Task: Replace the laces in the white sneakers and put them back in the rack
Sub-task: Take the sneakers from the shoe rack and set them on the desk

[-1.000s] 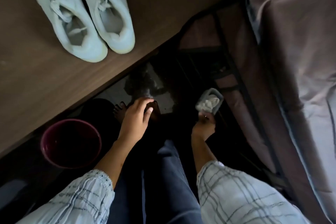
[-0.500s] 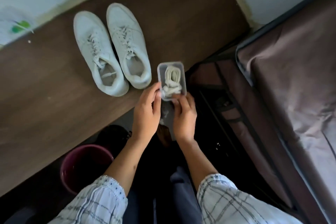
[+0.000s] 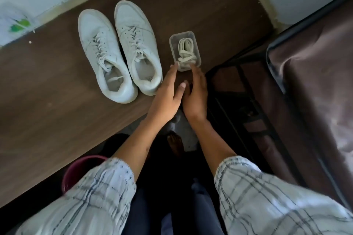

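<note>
Now the clear plastic box (image 3: pixel 185 51) of coiled white laces (image 3: pixel 186 52) sits on the brown counter (image 3: pixel 47 110), just to the right of the pair of white sneakers (image 3: pixel 118 51), which stand side by side with toes pointing away and their old laces threaded. Both hands are at the box's near end: the left hand (image 3: pixel 168 89) lies with its fingers (image 3: pixel 172 71) straight and close together, the tips touching the near left corner, and the right hand (image 3: pixel 195 91) lies likewise, fingers (image 3: pixel 196 72) extended toward the near right corner, gripping nothing. Half a second ago both hands pinched the box at its near end, at the counter's edge; a second ago only the right hand carried it, low by the floor, while the left hung loose. So the box has just been set down and released, and the replacement laces look ready for use. Judging by that, the task is at its start: the old laces must come out first. To the right stands a dark fabric-covered frame (image 3: pixel 257 101), perhaps the shoe rack, though I cannot tell. A maroon bucket (image 3: pixel 76 170) shows below the counter edge, partly hidden by a plaid sleeve (image 3: pixel 91 192).
</note>
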The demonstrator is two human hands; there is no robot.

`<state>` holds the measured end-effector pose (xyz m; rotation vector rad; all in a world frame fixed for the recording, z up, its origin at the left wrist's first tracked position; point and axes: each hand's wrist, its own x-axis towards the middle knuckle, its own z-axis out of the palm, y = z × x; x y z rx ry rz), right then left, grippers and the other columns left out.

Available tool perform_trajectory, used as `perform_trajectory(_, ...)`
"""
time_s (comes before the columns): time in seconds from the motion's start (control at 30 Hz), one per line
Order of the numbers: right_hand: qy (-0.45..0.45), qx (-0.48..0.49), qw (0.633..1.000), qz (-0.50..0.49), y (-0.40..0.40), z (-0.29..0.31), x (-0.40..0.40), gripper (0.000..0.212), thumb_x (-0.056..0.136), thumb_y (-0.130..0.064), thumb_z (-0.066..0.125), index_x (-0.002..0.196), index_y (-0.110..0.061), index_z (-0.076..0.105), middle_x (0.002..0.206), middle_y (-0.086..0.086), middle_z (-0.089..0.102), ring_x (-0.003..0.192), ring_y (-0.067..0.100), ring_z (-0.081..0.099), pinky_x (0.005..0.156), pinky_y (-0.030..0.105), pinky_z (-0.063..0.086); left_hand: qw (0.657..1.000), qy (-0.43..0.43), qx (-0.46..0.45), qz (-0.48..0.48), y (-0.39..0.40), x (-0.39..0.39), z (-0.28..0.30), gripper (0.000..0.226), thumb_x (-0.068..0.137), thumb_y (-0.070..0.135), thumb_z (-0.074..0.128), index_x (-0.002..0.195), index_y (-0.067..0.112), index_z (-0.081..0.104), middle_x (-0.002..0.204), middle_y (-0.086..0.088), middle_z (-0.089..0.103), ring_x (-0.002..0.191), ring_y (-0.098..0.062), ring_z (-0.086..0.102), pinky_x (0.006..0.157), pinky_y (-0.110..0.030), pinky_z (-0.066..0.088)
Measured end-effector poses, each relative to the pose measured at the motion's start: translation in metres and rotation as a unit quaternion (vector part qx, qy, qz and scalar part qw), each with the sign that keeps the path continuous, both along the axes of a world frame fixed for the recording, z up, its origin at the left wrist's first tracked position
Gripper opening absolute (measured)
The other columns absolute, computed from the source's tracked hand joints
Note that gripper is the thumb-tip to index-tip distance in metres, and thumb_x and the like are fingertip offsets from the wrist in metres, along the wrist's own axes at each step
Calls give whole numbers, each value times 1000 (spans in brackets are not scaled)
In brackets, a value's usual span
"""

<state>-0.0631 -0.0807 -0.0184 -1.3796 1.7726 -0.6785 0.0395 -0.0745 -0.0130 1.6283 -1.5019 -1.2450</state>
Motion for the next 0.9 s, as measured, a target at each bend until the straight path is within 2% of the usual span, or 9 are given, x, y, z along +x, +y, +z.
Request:
perform_trajectory(0.1,-15,-62,998,-20,33,0,4,39,103,-12,45,142,-14,47,143,9,43,134,18,43,110,31,38,993,-38,-113,8,33,11,11,42,99,7,50,141,10,49,137,-4,56,125,-13,55,103,-37,47)
perform_trajectory(0.2,-52,-105,993,14,43,2,16,29,102,-12,49,129,-5,58,128,8,54,123,16,53,102,39,45,952,-140,-267,54,50,28,19,31,92,-7,53,118,4,67,120,-8,65,114,-20,60,97,-40,48)
perform_trajectory(0.3,-118,-103,986,56,34,7,34,36,102,-23,52,136,-9,52,135,7,50,129,14,48,105,41,44,883,-263,-346,176,49,52,16,22,91,0,62,109,8,72,123,-10,62,116,-31,57,98,-48,42)
perform_trajectory(0.37,-163,-62,983,64,21,12,46,50,98,-37,56,144,-20,42,146,-1,42,136,6,38,113,34,37,867,-289,-306,267,43,69,7,29,93,17,67,122,12,65,137,-11,52,126,-31,49,106,-45,36)
perform_trajectory(0.4,-186,-37,980,64,14,15,51,60,96,-43,58,148,-25,36,151,-6,37,140,1,31,116,30,32,884,-254,-253,301,38,76,4,42,93,27,67,132,15,58,145,-12,44,133,-29,41,111,-38,31)
perform_trajectory(0.47,-233,-4,971,55,3,13,61,77,91,-51,61,154,-29,24,158,-12,27,143,-2,22,119,30,24,921,-83,-134,357,30,84,1,69,90,42,67,148,19,37,157,-6,27,143,-16,28,116,-28,24)
perform_trajectory(0.53,-264,-1,964,38,-3,3,70,84,87,-51,63,155,-27,19,159,-11,25,144,0,22,121,36,23,919,19,-111,377,26,88,-7,82,85,46,68,152,21,28,157,5,28,143,-5,28,118,-33,27)
perform_trajectory(0.7,-281,-50,958,-11,0,-17,82,89,74,-59,60,151,-24,32,151,-10,40,139,1,34,117,37,31,911,59,-140,383,24,89,-23,84,77,50,71,149,28,34,151,11,39,137,-1,37,115,-35,33)
perform_trajectory(0.9,-286,-115,951,-2,33,-29,77,83,75,-60,59,147,-27,37,145,-9,46,134,6,41,113,35,35,901,107,-178,382,40,94,-35,84,68,43,74,144,27,42,143,10,49,130,-3,47,112,-35,39)
